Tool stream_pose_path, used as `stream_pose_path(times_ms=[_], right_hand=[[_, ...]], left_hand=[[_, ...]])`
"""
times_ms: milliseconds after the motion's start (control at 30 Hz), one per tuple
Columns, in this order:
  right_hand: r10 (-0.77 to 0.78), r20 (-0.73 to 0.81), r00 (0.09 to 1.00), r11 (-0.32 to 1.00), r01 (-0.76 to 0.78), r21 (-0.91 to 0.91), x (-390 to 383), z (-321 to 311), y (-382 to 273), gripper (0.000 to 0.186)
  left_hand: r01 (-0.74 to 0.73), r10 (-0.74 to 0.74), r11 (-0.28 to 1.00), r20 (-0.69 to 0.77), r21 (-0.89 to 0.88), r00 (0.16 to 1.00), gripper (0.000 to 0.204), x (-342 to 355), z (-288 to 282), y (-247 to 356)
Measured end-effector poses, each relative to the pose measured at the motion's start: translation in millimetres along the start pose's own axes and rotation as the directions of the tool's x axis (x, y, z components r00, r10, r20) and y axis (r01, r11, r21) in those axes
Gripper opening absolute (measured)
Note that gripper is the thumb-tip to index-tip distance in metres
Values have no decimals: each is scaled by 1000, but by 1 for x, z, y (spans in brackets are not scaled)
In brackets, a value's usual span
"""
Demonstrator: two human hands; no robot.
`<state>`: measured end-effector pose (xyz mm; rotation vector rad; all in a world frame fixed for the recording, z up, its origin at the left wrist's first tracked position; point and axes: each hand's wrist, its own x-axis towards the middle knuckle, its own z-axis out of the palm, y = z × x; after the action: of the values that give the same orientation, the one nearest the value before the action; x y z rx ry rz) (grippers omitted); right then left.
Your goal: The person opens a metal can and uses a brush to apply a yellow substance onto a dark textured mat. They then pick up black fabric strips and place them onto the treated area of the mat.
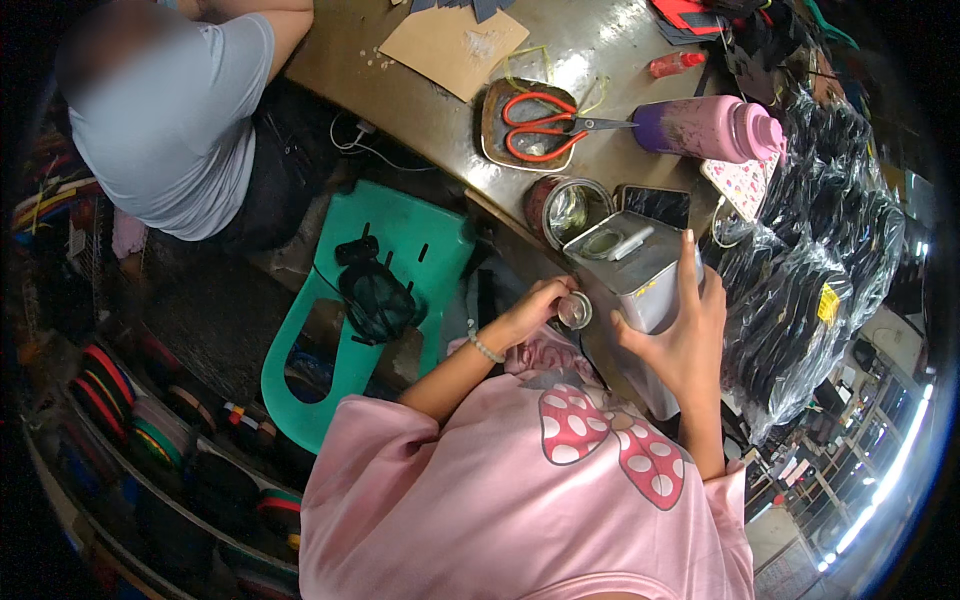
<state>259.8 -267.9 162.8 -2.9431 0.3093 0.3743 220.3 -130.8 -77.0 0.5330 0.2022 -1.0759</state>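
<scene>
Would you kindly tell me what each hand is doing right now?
Left hand: closed, holding a small round metal piece.
Right hand: spread wide, holding the metal can.

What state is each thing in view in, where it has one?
Scissors: shut, lying across tray.
Pink bottle: capped.
Small red bottle: seemingly capped.
Round can: open.
Rectangular tin: gripped by right hand; mouth seemingly uncovered.
Round metal lid: held in left hand.
Phone: screen dark.
Black bundles: wrapped in clear plastic.

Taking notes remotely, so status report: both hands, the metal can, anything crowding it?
Left hand holding small round metal piece. Right hand spread around rectangular metal can. Open round tin and phone close by.
</scene>
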Motion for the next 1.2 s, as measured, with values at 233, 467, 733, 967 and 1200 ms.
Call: stream_pose_path(times_ms=[233, 467, 733, 967, 1200], right_hand=[[9, 9, 1000, 1000, -9, 3, 6, 2, -3, 113], [6, 18, 1000, 1000, -6, -15, 7, 1, -7, 112], [1, 37, 999, 999, 1, -49, 9, -2, -11, 112], [-2, 12, 1000, 1000, 2, -17, 6, 1, -7, 112], [18, -19, 1000, 1000, -18, 16, 2, 4, -3, 112]], left_hand=[[-31, 25, 996, -66, -84, 998, 27, 0, -2, -3], [-55, 45, 990, -79, -130, 996, 22, 0, 3, 0], [-35, 30, 977, -27, -212, 999, 22, 2, -7, -9], [-12, 0, 975, -56, -222, 998, 22, -2, -10, -6], [-18, 20, 969, 4, -246, 1000, 24, -3, -14, -2]])
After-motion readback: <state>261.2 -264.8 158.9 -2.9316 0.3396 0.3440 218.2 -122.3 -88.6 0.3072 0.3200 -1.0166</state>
